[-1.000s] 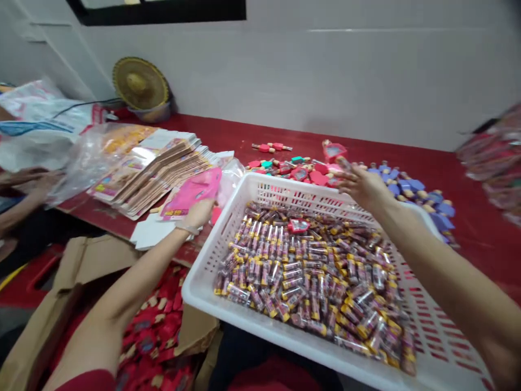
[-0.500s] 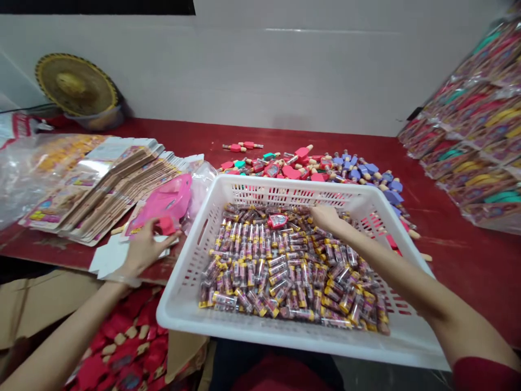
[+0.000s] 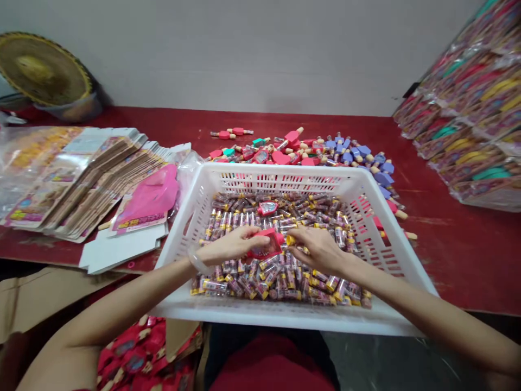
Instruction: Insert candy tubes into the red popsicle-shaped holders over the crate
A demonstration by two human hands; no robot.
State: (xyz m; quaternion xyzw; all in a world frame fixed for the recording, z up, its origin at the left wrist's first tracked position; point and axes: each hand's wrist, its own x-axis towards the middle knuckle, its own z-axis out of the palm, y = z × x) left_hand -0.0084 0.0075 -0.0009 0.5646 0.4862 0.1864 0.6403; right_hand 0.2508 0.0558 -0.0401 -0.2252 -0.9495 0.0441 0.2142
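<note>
Over the basket, my left hand (image 3: 236, 243) is closed on a red plastic case (image 3: 268, 243) with a clear window. My right hand (image 3: 319, 247) pinches a small tube by its yellow end (image 3: 290, 240), close to the case's right end; whether the two touch I cannot tell. Most of the tube is hidden by my fingers. Below lie many clear tubes (image 3: 244, 290) with dark contents and yellow ends, filling the white plastic basket (image 3: 285, 312). Another red case (image 3: 267, 208) rests on the tubes near the far side.
Behind the basket lie red, green and purple popsicle-shaped pieces (image 3: 293, 155) on the red table (image 3: 163, 117). Printed cards (image 3: 93, 190) and a pink plastic piece (image 3: 152, 193) sit left. Bagged packs (image 3: 468, 130) are stacked right. Red pieces (image 3: 134, 353) fill a box below.
My left hand has come from beside the pink piece to over the basket with the red case. My right hand has drawn back from the far side, now holding a tube. The view has shifted.
</note>
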